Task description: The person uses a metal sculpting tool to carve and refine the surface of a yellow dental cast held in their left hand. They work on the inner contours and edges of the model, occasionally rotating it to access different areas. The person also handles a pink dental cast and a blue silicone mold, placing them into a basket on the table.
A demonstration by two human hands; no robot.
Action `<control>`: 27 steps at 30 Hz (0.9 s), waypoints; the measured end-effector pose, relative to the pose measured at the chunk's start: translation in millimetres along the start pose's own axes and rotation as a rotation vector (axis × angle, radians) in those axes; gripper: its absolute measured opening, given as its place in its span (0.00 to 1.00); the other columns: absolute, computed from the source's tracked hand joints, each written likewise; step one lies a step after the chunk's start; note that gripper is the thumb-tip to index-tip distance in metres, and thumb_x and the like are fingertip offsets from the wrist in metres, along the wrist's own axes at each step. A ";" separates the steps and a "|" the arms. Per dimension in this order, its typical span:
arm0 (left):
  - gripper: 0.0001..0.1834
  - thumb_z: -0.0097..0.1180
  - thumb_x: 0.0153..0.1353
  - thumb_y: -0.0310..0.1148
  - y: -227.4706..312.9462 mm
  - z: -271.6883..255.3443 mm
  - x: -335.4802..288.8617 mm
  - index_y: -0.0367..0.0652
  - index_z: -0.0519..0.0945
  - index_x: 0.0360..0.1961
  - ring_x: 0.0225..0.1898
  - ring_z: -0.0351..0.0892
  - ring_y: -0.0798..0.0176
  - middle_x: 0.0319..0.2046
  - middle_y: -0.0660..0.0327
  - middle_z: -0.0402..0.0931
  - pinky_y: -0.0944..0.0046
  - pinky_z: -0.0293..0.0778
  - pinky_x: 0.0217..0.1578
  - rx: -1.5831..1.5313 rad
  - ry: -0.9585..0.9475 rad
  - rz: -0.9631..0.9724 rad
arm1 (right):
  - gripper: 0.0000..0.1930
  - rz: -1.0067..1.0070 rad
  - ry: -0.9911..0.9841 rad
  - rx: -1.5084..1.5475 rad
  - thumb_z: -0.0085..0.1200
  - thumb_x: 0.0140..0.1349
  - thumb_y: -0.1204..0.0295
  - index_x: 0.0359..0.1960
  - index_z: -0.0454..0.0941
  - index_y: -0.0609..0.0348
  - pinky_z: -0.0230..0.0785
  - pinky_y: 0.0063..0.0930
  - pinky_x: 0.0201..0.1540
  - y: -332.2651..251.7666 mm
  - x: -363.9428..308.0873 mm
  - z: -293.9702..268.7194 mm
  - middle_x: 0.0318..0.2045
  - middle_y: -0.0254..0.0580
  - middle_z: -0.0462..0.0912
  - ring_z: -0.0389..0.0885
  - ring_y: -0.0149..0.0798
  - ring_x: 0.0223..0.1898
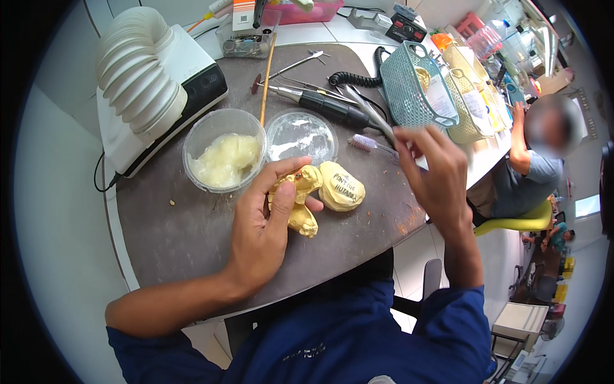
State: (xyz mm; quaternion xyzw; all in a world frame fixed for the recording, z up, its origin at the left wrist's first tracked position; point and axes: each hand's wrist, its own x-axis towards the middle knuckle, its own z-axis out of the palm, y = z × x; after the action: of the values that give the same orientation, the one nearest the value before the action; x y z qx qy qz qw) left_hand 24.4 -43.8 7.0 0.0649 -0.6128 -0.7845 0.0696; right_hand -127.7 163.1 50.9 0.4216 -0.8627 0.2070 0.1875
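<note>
Here, left hand (265, 217) gripping yellow dental cast (299, 200), right hand (435, 169) seemingly pinching a tool, second cast (341, 186) beside, tub (224, 150) behind.

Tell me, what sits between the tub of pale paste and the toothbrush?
In the head view, a clear round lid lies between the tub and the toothbrush.

Left forearm enters from lower left, bare below a rolled blue sleeve, angled up and right over the surface. Left hand (265, 221) back-up, fingers curled closed around a yellow cast (300, 201) — thumb on top, fingertips wrapped round the far side. Right forearm rises near vertical from the lower right, wrist bent slightly. Right hand (435, 173) raised off the surface, fingers pinched on a thin tool (377, 121) — tips blurred, exact grip unclear.
</note>
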 end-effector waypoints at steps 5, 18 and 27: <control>0.23 0.39 0.70 0.23 -3.8 2.8 -1.0 0.37 0.60 0.66 0.50 0.75 0.68 0.49 0.54 0.72 0.68 0.75 0.48 -0.042 0.035 0.017 | 0.05 -0.108 -0.085 -0.113 0.56 0.63 0.73 0.34 0.79 0.61 0.72 0.44 0.37 24.3 76.4 44.1 0.30 0.48 0.81 0.81 0.53 0.32; 0.37 0.41 0.54 0.13 -17.8 6.6 -3.8 0.31 0.55 0.69 0.63 0.69 0.59 0.59 0.51 0.66 0.61 0.63 0.66 0.019 0.048 0.147 | 0.18 -0.208 -0.226 0.210 0.70 0.53 0.67 0.45 0.82 0.57 0.76 0.32 0.43 1.9 -5.6 3.9 0.43 0.41 0.83 0.83 0.44 0.42; 0.33 0.49 0.64 0.20 -10.2 13.3 -4.0 0.33 0.54 0.70 0.62 0.73 0.55 0.60 0.44 0.70 0.56 0.66 0.65 0.163 0.057 0.151 | 0.09 -0.203 0.075 0.476 0.64 0.54 0.74 0.38 0.81 0.56 0.76 0.33 0.38 27.4 -65.3 14.4 0.36 0.40 0.80 0.81 0.42 0.34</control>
State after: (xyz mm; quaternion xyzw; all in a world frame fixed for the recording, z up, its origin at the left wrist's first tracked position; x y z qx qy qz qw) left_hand 25.5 -27.9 0.4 0.0464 -0.6757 -0.7222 0.1406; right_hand -114.4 213.4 0.8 0.5305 -0.7353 0.3998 0.1345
